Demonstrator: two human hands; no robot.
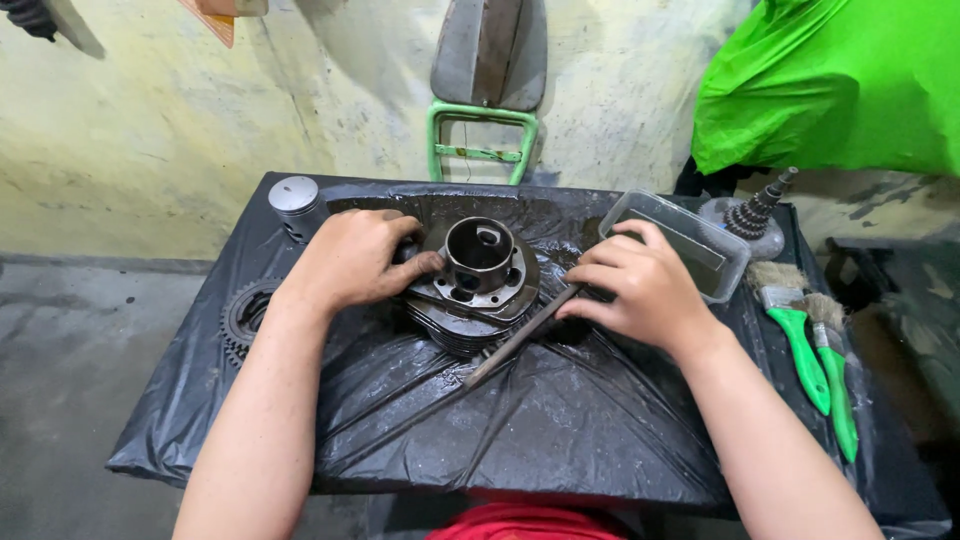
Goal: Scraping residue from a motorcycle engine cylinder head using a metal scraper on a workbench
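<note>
Looking down past a strip of red cloth [530,522] at the near edge, we are leaning both forearms over a table wrapped in black plastic sheeting [560,430]; our right hand [640,285] is curling its fingers narrowly around the upper end of a long flat metal bar [520,337], which is slanting down to the left across the sheeting with its tip lying just beside the base of a finned engine cylinder [478,275]; our left hand [350,258] is gripping the cylinder's left side, fingers wrapped over the rim and thumb pressing on the top flange; the cylinder is standing upright at the middle of the table, bore facing up; to the left a toothed sprocket [243,318] is lying partly under the plastic; on the right two green-handled brushes [815,350] are lying side by side; farther back we are seeing a clear plastic tub [690,240] touching our right fingers, a stepped gear cluster [755,215], a grey piston [297,205] at the left corner, and a green metal frame [482,140] leaning against the stained wall
</note>
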